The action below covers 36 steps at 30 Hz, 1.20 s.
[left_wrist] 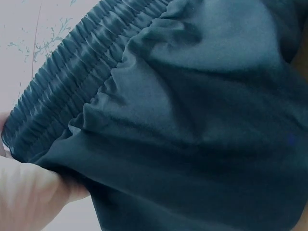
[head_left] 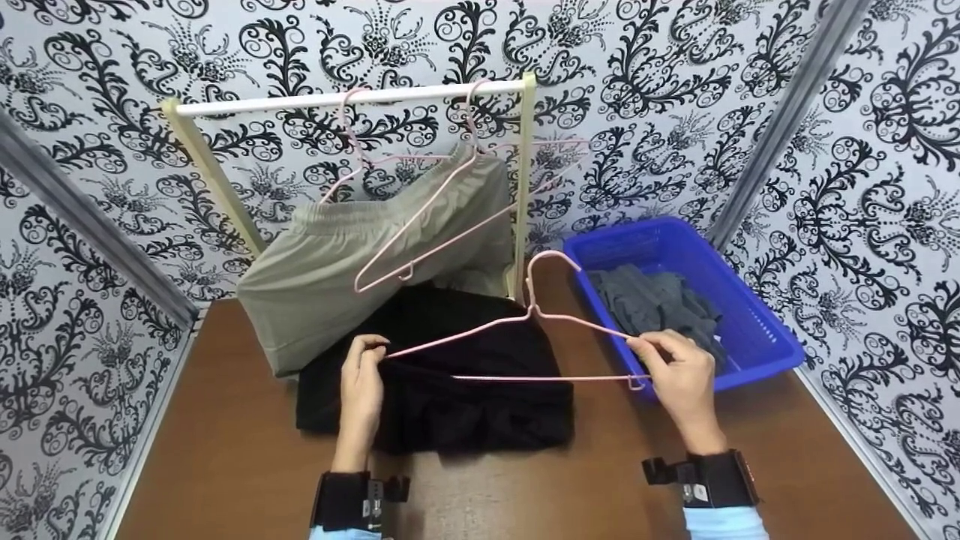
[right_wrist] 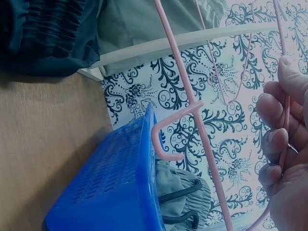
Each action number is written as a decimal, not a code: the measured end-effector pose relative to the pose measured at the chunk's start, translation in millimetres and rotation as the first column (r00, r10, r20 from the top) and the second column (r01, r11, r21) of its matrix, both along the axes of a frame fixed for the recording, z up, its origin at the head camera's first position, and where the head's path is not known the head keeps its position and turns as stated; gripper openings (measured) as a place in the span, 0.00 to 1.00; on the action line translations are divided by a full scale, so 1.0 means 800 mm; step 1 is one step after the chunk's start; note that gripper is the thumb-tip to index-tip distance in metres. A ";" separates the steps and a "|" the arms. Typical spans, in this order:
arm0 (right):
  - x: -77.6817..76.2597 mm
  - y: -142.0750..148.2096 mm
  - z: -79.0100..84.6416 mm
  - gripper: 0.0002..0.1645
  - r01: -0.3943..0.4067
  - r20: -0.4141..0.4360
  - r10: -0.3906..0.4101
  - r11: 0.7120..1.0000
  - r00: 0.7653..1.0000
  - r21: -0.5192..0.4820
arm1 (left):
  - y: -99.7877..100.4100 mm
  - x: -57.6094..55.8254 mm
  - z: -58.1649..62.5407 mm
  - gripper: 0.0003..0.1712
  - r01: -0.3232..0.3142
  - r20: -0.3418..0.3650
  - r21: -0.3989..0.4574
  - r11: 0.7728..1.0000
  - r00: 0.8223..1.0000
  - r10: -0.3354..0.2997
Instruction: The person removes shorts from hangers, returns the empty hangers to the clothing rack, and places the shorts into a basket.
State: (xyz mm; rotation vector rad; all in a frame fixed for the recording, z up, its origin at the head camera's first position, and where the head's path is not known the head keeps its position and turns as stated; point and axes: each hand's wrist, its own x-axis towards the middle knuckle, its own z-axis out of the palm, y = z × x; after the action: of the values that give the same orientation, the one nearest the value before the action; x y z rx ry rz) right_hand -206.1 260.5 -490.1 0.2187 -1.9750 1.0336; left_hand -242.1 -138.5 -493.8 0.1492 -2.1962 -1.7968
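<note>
My left hand (head_left: pixel 362 386) grips the gathered waistband of black elastic-waist shorts (head_left: pixel 480 427) at their left corner. In the left wrist view the thumb (left_wrist: pixel 36 192) lies over the edge of the waistband and the cloth fills most of the picture. A pink wire clothes hanger (head_left: pixel 532 309) lies across the shorts, hook upward, its left end running in at the waistband by the left hand; part of its lower bar is hidden by the cloth. With curled fingers, my right hand (head_left: pixel 681 375) holds the hanger's right end, as the right wrist view (right_wrist: pixel 291 125) also shows.
Behind stands a rack with a white rail (head_left: pixel 420 94), where beige shorts (head_left: pixel 330 277) hang on pink hangers (head_left: pixel 420 259). On the right, a blue basket (head_left: pixel 757 322) holds grey-green clothing (head_left: pixel 656 304). Everything stands on a brown table (head_left: pixel 225 450) between patterned walls.
</note>
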 end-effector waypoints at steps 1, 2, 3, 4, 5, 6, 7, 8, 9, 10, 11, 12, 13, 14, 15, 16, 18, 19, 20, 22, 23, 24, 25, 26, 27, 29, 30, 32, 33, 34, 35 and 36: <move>0.000 -0.001 0.001 0.10 0.001 -0.001 -0.001 1.000 1.000 0.001 | 0.000 0.000 0.000 0.14 0.003 0.000 0.010 1.000 1.000 -0.003; 0.000 -0.002 0.002 0.11 0.002 -0.005 -0.002 1.000 1.000 0.000 | 0.000 -0.001 0.001 0.15 0.008 0.000 0.022 1.000 1.000 -0.008; 0.001 -0.003 0.003 0.11 0.000 -0.004 0.000 1.000 1.000 -0.004 | 0.000 -0.001 0.002 0.15 0.011 0.001 0.033 0.999 1.000 -0.011; 0.002 -0.004 0.006 0.11 -0.003 -0.003 0.003 1.000 1.000 -0.008 | 0.000 -0.001 0.002 0.16 0.014 0.001 0.049 0.999 1.000 -0.014; 0.003 -0.006 0.009 0.11 -0.008 -0.004 0.008 1.000 1.000 -0.012 | 0.000 -0.002 0.002 0.16 0.019 -0.004 0.066 0.998 1.000 -0.018; 0.005 -0.008 0.013 0.11 -0.015 -0.003 0.015 1.000 1.000 -0.017 | -0.001 -0.003 0.002 0.17 0.024 -0.011 0.081 0.996 1.000 -0.023; 0.007 -0.010 0.017 0.10 -0.022 -0.001 0.022 1.000 1.000 -0.021 | -0.001 -0.003 0.001 0.17 0.028 -0.015 0.097 0.995 1.000 -0.027; 0.010 -0.013 0.022 0.10 -0.024 -0.005 0.024 1.000 1.000 -0.019 | -0.001 -0.004 0.001 0.17 0.037 -0.025 0.113 0.993 0.999 -0.035; 0.013 -0.015 0.027 0.10 -0.028 -0.004 0.028 0.999 1.000 -0.020 | -0.001 -0.005 -0.001 0.17 0.045 -0.036 0.128 0.991 0.999 -0.041; 0.014 -0.016 0.029 0.10 -0.033 -0.006 0.033 0.999 0.999 -0.020 | -0.002 -0.005 -0.002 0.18 0.054 -0.050 0.144 0.988 0.998 -0.047; 0.016 -0.016 0.031 0.10 -0.036 -0.010 0.035 0.999 0.999 -0.014 | -0.002 -0.006 -0.003 0.18 0.063 -0.064 0.157 0.986 0.997 -0.053; 0.016 -0.016 0.032 0.10 -0.035 -0.013 0.035 0.999 0.999 -0.007 | -0.002 -0.007 -0.004 0.18 0.071 -0.080 0.175 0.982 0.995 -0.058; 0.017 -0.017 0.033 0.11 -0.033 -0.015 0.033 0.999 0.999 0.000 | -0.002 -0.008 -0.006 0.18 0.081 -0.095 0.193 0.978 0.993 -0.063; 0.017 -0.016 0.033 0.11 -0.031 -0.017 0.031 0.999 0.999 0.007 | -0.003 -0.008 -0.007 0.18 0.091 -0.110 0.212 0.973 0.992 -0.069; 0.017 -0.015 0.032 0.11 -0.032 -0.015 0.032 0.999 0.999 0.009 | -0.003 -0.009 -0.008 0.18 0.096 -0.121 0.224 0.970 0.990 -0.070; 0.017 -0.014 0.031 0.11 -0.032 -0.017 0.032 0.999 0.999 0.014 | -0.003 -0.009 -0.009 0.18 0.102 -0.131 0.240 0.965 0.989 -0.072; 0.017 -0.014 0.031 0.11 -0.028 -0.014 0.028 0.999 1.000 0.022 | -0.004 -0.009 -0.010 0.18 0.112 -0.144 0.276 0.954 0.987 -0.075; 0.017 -0.014 0.031 0.11 -0.027 -0.011 0.027 0.999 1.000 0.023 | -0.004 -0.009 -0.011 0.18 0.117 -0.145 0.295 0.948 0.986 -0.077; 0.016 -0.013 0.029 0.11 -0.028 -0.010 0.028 0.999 1.000 0.022 | -0.005 -0.009 -0.011 0.18 0.123 -0.145 0.314 0.941 0.986 -0.080; 0.013 -0.009 0.022 0.11 -0.026 -0.008 0.026 0.999 1.000 0.022 | -0.005 -0.009 -0.011 0.18 0.130 -0.143 0.355 0.926 0.986 -0.083; 0.011 -0.007 0.019 0.12 -0.027 -0.005 0.027 0.999 1.000 0.018 | -0.006 -0.009 -0.011 0.18 0.133 -0.140 0.374 0.918 0.986 -0.085; 0.009 -0.004 0.015 0.12 -0.028 0.001 0.028 1.000 1.000 0.012 | -0.006 -0.009 -0.011 0.18 0.135 -0.137 0.394 0.909 0.987 -0.087; 0.007 -0.001 0.012 0.12 -0.030 0.006 0.030 1.000 1.000 0.006 | -0.006 -0.009 -0.011 0.18 0.136 -0.135 0.409 0.902 0.987 -0.088; 0.005 0.002 0.008 0.12 -0.032 0.011 0.032 0.999 0.999 0.001 | -0.007 -0.009 -0.011 0.18 0.138 -0.135 0.420 0.897 0.987 -0.088; 0.004 0.005 0.004 0.12 -0.035 0.016 0.035 0.999 0.999 -0.004 | -0.007 -0.008 -0.012 0.18 0.140 -0.137 0.429 0.892 0.987 -0.089; 0.002 0.009 0.001 0.12 -0.044 0.018 0.044 0.999 0.999 -0.015 | -0.007 -0.008 -0.012 0.17 0.146 -0.139 0.441 0.885 0.986 -0.093; 0.002 0.010 0.000 0.12 -0.047 0.014 0.047 0.999 0.999 -0.017 | -0.008 -0.008 -0.012 0.17 0.148 -0.140 0.445 0.883 0.986 -0.095; 0.001 0.011 -0.002 0.13 -0.049 0.010 0.050 0.999 0.999 -0.018 | -0.008 -0.009 -0.013 0.18 0.147 -0.135 0.439 0.886 0.986 -0.097; 0.002 0.011 -0.001 0.13 -0.052 0.011 0.053 0.998 0.999 -0.022 | -0.008 -0.009 -0.013 0.18 0.144 -0.132 0.439 0.887 0.987 -0.095; 0.003 0.012 0.000 0.12 -0.056 0.014 0.056 0.998 0.998 -0.022 | -0.007 -0.010 -0.014 0.18 0.141 -0.127 0.439 0.888 0.987 -0.094; 0.004 0.012 0.001 0.12 -0.058 0.018 0.058 0.998 0.998 -0.022 | -0.007 -0.010 -0.014 0.19 0.136 -0.124 0.439 0.888 0.988 -0.090; 0.004 0.013 0.001 0.11 -0.061 0.029 0.061 0.998 0.998 -0.023 | -0.007 -0.010 -0.014 0.19 0.130 -0.118 0.437 0.890 0.989 -0.086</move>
State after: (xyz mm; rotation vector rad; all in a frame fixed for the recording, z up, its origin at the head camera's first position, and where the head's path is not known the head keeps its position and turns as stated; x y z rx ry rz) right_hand -203.0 271.0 -489.4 0.2541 -1.9928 1.1034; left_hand -250.1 -143.7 -504.9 0.0349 -1.7246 -2.2944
